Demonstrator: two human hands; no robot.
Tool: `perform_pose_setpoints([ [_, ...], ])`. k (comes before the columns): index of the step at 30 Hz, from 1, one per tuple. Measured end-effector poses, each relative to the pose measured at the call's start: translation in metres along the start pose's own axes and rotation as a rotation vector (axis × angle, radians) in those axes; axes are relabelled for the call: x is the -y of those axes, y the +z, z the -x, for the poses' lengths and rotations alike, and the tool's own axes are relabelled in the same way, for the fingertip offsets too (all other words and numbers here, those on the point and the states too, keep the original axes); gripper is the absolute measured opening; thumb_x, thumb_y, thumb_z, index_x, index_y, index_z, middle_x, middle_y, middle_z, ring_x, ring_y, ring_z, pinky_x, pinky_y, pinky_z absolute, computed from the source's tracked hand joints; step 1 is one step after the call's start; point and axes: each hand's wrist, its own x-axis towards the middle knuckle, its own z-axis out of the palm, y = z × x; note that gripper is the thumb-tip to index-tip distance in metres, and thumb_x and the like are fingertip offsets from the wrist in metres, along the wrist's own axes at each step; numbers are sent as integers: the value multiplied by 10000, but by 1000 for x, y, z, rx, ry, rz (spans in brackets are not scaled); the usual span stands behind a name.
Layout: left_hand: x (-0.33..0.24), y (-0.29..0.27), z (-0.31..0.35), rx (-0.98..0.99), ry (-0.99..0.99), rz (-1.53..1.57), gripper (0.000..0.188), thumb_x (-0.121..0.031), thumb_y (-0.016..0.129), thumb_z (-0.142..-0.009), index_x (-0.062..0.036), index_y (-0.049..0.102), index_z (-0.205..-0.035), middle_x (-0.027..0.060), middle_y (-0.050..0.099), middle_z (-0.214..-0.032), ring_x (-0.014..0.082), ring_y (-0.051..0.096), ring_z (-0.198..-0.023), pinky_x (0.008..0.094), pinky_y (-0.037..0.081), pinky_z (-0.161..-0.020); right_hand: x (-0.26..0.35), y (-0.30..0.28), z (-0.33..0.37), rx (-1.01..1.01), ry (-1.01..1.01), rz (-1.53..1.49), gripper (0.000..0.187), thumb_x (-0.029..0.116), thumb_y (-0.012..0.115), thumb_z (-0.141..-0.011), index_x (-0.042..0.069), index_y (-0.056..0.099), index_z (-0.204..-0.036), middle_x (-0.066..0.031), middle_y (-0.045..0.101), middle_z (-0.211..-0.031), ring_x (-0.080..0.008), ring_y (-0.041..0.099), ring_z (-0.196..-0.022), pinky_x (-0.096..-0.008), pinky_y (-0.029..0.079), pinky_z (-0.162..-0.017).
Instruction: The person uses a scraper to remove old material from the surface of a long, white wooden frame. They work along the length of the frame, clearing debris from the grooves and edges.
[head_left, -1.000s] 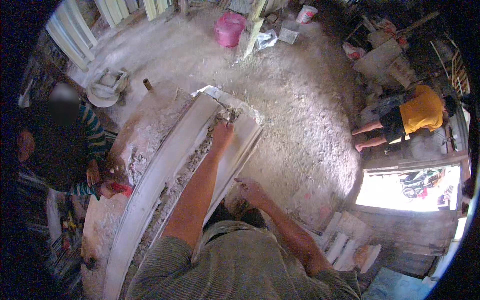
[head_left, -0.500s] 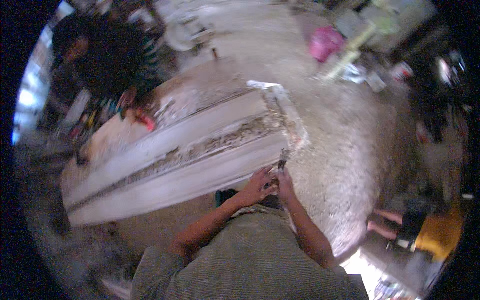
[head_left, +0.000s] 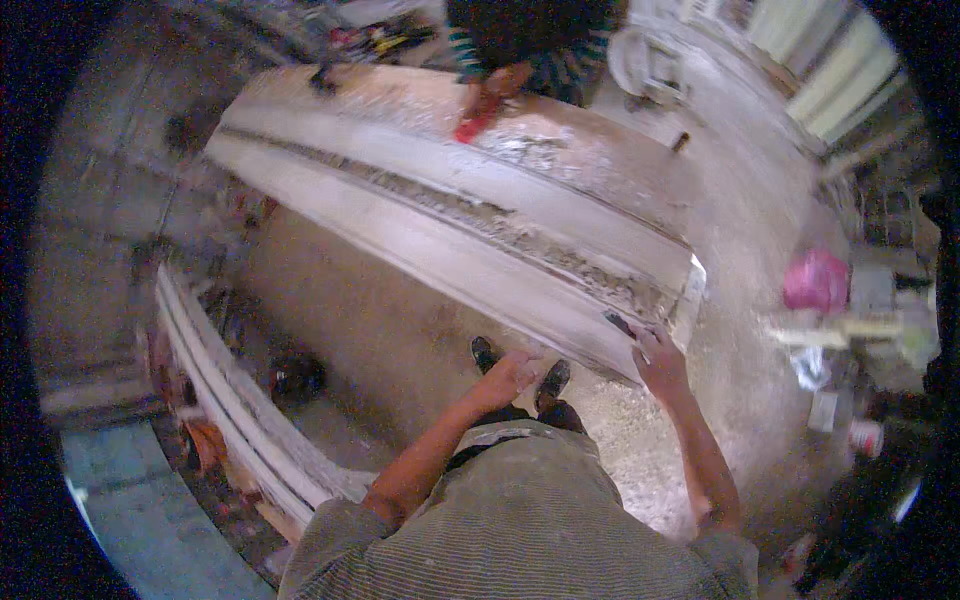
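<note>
The right hand (head_left: pixel 659 360) grips a small dark hand tool (head_left: pixel 620 323), fingers closed round its lower end, above the right end of a long pale moulding (head_left: pixel 430 240). The left hand (head_left: pixel 512 375) hangs just off the moulding's near side with fingers loosely spread, apparently empty; blur makes it hard to say whether a fingertip touches the edge.

The moulding lies lengthwise on the surface (head_left: pixel 400 88), whose brown top shows all along its far edge and at the far right corner. Two smooth bands run its length, with a rough, crumbly channel between them. By its look it should be stiff, fairly heavy and brittle, likely to chip at the thin rims and powdery to the touch. It would best be taken from beneath, with both hands spread along its length, clear of the channel and the narrow end.

By the far edge of the surface a co-worker's hand (head_left: pixel 502 82) is next to a red object (head_left: pixel 470 129), with white flakes (head_left: pixel 540 152) to the right of it. A second pale moulding (head_left: pixel 235 425) stands to the person's left, and a pink bucket (head_left: pixel 815 280) is well apart, beyond the surface's right end.
</note>
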Motion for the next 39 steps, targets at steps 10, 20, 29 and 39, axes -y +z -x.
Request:
perform_pose_setpoints([
  [10, 70, 16, 96, -342, -137, 147, 392, -242, 657, -999, -57, 598, -1339, 202, 617, -1234, 373, 592, -1167, 427, 476, -1027, 51, 149, -176, 222, -283, 98, 340, 201, 673, -925, 149, 666, -1262, -205, 621, -1288, -428, 611, -1160, -529, 525, -966],
  [20, 73, 9, 58, -218, -178, 465, 396, -298, 643, -1019, -11, 657, -1291, 170, 697, -1241, 268, 661, -1129, 396, 500, -1003, 103, 96, -115, 350, -152, -89, 312, 244, 678, -946, 77, 674, -1210, -190, 681, -1224, -390, 639, -1139, -484, 513, -985],
  [29, 52, 76, 13, -261, -327, 818, 464, -375, 636, -1006, -10, 656, -1291, 108, 710, -1219, 225, 658, -1128, 360, 501, -975, 0, -19, 54, 406, -74, 137, 216, 198, 697, -950, 94, 727, -1137, -119, 717, -1120, -278, 731, -812, -408, 595, -725],
  [39, -15, 165, 18, -355, -374, 1089, 452, -371, 607, -1039, -41, 606, -1348, 101, 685, -1206, 217, 661, -1098, 367, 520, -971, -5, 39, 11, 522, -449, 312, 138, 220, 605, -978, 102, 657, -1027, -115, 654, -956, -347, 692, -788, -473, 570, -684],
])
